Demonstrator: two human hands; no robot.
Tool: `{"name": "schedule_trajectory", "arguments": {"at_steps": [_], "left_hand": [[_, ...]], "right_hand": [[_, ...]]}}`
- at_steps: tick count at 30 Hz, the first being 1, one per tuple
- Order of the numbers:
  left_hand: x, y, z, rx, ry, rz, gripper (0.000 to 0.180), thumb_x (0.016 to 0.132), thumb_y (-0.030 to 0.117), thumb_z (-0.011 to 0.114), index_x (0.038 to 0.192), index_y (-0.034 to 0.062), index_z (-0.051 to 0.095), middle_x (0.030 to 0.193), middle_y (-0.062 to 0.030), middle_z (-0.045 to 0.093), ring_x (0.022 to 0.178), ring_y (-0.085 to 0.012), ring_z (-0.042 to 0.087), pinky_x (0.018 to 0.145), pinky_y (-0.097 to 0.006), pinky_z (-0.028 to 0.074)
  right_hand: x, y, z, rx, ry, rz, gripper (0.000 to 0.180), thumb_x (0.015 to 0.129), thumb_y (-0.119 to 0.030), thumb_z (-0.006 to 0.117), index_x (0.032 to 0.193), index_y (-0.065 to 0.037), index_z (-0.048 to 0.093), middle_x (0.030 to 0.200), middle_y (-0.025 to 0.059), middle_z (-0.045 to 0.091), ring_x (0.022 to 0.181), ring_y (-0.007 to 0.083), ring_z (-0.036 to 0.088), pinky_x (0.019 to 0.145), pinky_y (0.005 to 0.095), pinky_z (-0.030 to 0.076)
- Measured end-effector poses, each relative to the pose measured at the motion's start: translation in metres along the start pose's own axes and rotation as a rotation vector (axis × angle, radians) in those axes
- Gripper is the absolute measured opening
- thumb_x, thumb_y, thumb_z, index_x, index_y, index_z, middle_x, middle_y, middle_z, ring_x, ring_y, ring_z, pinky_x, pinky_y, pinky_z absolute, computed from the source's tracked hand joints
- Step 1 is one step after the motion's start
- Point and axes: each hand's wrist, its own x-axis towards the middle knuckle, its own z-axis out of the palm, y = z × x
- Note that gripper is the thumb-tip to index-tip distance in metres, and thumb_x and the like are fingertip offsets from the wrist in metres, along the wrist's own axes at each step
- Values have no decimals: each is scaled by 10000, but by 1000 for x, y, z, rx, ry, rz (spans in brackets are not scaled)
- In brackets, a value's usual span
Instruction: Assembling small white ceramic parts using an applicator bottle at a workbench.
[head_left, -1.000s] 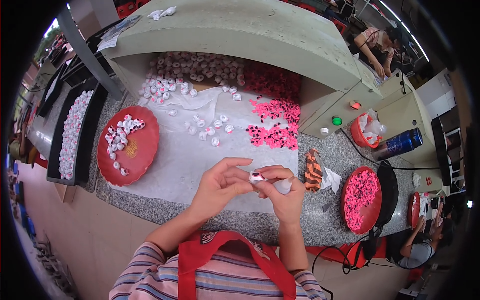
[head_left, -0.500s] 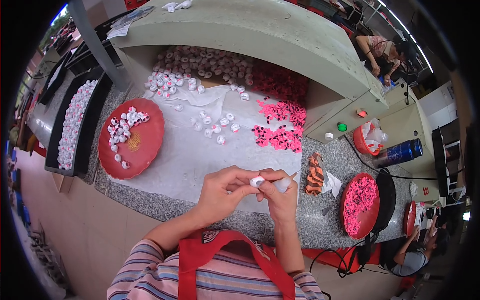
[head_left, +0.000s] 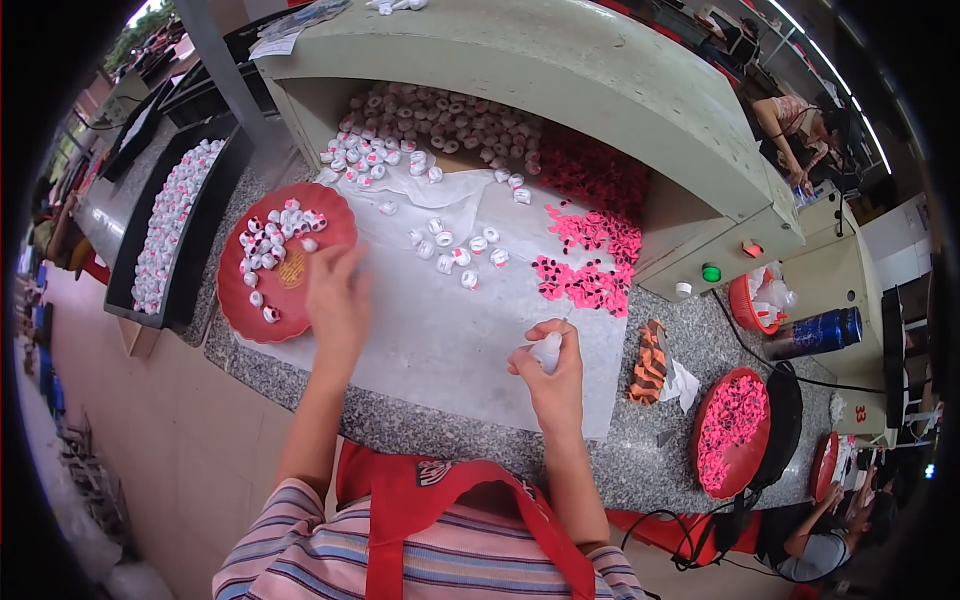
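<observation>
My left hand, smeared by motion, is over the right side of a red scalloped plate. A small white ball-like piece is at its fingertips; whether they still grip it I cannot tell. Several similar white pieces with pink and dark marks lie on the plate. Above the white sheet, my right hand is closed round a small translucent white squeeze bottle. More loose white pieces are scattered on the sheet ahead of it.
A grey machine housing arches over heaped white pieces. Small pink parts lie on the sheet's right. Farther right are a striped cloth, a plate of pink parts and a blue can. A black tray stands left.
My hands have moved apart. The left has gone left to the red plate with the white piece; the right keeps the bottle, now more upright. The whole view has shifted slightly.
</observation>
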Motion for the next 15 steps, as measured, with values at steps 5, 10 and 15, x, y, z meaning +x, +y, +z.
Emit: {"name": "schedule_trajectory", "arguments": {"at_steps": [5, 10, 15], "left_hand": [[-17, 52, 77, -103, -333, 123, 237, 679, 95, 673, 902, 53, 603, 866, -116, 565, 674, -264, 579, 560, -347, 470], [-20, 44, 89, -372, -554, -5, 278, 729, 86, 642, 997, 45, 583, 869, -85, 575, 704, -195, 596, 582, -295, 483], [-14, 93, 21, -1431, -872, -676, 324, 785, 8, 571, 1107, 3, 534, 943, -69, 566, 827, -149, 593, 679, -246, 486]], "right_hand": [[-10, -8, 2, -27, -57, -88, 301, 752, 42, 563, 997, -29, 403, 876, 63, 511, 763, 137, 553, 661, 254, 484], [-19, -30, -14, 73, 47, -64, 301, 757, 39, 561, 1021, -4, 423, 800, 65, 532, 708, 136, 565, 659, 240, 477], [-34, -58, -20, 20, 225, -231, 280, 715, -58, 601, 968, 10, 500, 817, 67, 540, 662, 114, 527, 626, 205, 427]]}}
